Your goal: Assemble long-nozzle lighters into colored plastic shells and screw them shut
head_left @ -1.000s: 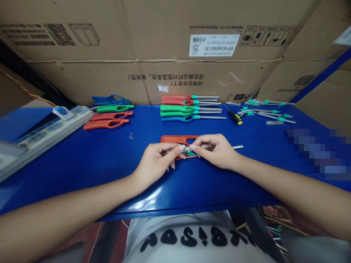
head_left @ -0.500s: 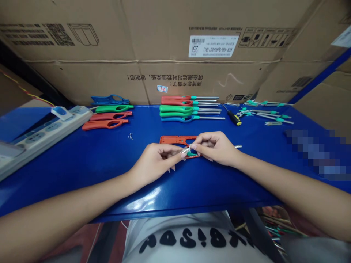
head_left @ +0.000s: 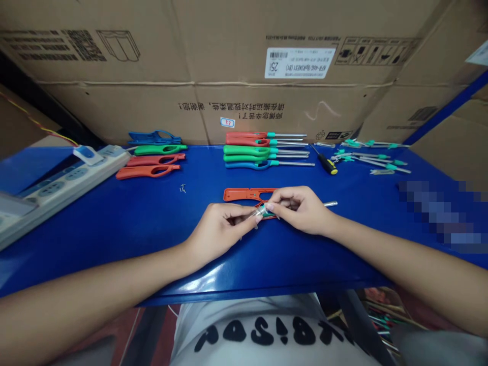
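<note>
An orange shell (head_left: 238, 194) is laid flat, its right end covered. A nearer orange piece (head_left: 271, 217) is largely hidden. A small shiny piece (head_left: 257, 211) is held slanted between fingertips. A silver rod (head_left: 331, 204) is exposed at its right tip.
</note>
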A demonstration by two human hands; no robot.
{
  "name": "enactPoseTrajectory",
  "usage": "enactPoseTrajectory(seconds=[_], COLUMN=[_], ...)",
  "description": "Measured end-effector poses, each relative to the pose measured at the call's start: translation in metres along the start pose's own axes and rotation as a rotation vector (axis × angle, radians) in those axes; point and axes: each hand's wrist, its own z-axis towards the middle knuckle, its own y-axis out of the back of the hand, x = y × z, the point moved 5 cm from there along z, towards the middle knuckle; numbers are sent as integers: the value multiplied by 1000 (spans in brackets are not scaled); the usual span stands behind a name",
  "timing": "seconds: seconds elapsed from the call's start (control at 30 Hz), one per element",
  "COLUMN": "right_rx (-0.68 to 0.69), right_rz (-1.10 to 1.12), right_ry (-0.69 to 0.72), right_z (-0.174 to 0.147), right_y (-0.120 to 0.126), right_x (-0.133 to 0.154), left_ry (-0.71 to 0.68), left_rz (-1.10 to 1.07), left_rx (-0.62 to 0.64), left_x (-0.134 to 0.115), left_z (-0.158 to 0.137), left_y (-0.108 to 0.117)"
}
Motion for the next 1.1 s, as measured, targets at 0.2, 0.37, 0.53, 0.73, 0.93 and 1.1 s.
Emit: enactPoseTrajectory(seconds=[0.2, 0.37, 0.53, 0.73, 0.93, 1.1], right_rx=[54, 83, 85, 58, 2, -36], right_rz=[60, 58, 63, 104, 111, 74], right_ry=[-53, -71, -64, -80, -74, -49], right_z=[5, 9, 8, 10, 7, 7], right_y=[3, 5, 4, 5, 2, -1], right_x=[1, 2, 0, 1, -1, 0], left_ry=[35, 19, -26, 39, 30, 8], left_rz=[10, 31, 72, -4, -37, -22], left_rx=[-42, -54, -42, -42, -7, 0], left_x=[1, -1, -3, -1, 1, 2], left_z=[3, 3, 2, 4, 7, 7], left_y=[3, 5, 5, 5, 2, -1])
